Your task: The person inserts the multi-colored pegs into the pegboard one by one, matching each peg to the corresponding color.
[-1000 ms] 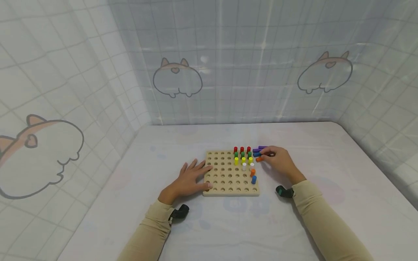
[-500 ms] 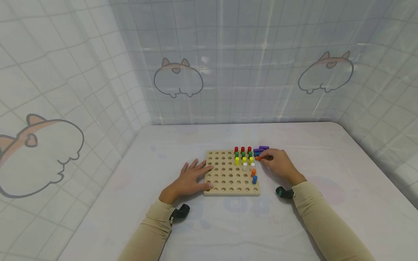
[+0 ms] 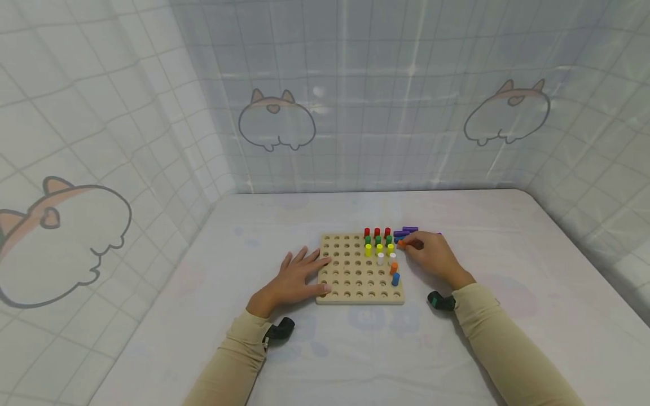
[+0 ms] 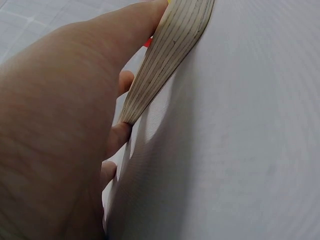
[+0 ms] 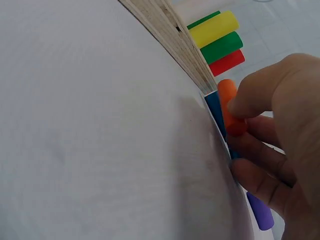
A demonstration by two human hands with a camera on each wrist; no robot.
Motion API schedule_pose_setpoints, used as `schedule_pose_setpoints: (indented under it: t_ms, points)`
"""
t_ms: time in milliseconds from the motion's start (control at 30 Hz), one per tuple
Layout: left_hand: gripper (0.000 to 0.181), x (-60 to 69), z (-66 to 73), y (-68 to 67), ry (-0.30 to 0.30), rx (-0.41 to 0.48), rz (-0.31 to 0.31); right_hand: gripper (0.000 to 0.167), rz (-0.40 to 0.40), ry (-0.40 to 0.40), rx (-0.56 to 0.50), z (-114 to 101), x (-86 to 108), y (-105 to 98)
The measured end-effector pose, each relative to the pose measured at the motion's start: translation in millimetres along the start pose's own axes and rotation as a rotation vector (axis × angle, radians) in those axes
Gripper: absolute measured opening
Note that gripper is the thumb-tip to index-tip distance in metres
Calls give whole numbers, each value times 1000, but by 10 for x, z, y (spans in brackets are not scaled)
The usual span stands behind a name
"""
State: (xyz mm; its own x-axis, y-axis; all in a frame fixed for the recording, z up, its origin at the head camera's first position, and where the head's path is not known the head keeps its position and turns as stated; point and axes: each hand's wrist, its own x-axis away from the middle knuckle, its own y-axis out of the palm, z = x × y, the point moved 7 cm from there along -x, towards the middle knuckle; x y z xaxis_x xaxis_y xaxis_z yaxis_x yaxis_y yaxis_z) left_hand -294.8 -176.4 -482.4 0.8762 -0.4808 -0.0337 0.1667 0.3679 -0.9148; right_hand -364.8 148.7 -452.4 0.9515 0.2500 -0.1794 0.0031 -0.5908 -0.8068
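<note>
My right hand (image 3: pixel 433 254) pinches an orange peg (image 5: pixel 227 92) between thumb and fingers, just off the right edge of a wooden pegboard (image 3: pixel 359 301). In the right wrist view the peg is raised and tilted above a blue peg (image 5: pixel 214 107). My left hand (image 3: pixel 294 282) lies spread on the board's left edge, thumb and a finger over its top. Upright at the board's right side stand red pegs (image 3: pixel 377 232), green pegs (image 3: pixel 378 241), yellow pegs (image 3: pixel 380 248), white pegs (image 3: pixel 380 259), one orange and one blue peg (image 3: pixel 395 279).
Purple pegs (image 3: pixel 410 229) lie loose on the table beyond my right fingers; another purple peg (image 5: pixel 260 212) shows beside that hand. The white-covered table (image 3: pixel 325 361) meets hanging curtains (image 3: pixel 355 141) at the back and sides.
A second ago my right fingers were at the loose blue and orange pegs. They moved slightly down to the orange peg, took hold and lifted it a little. My left hand stayed still.
</note>
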Motion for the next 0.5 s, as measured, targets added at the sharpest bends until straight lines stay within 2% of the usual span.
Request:
schedule_pose_setpoints:
  t_ms: [167, 500]
  points:
    - [79, 2, 3, -7, 6, 9, 3, 18, 17, 47, -118, 32, 17, -23]
    - [79, 5, 10, -19, -3, 11, 0, 38, 43, -6, -222, -13, 15, -41]
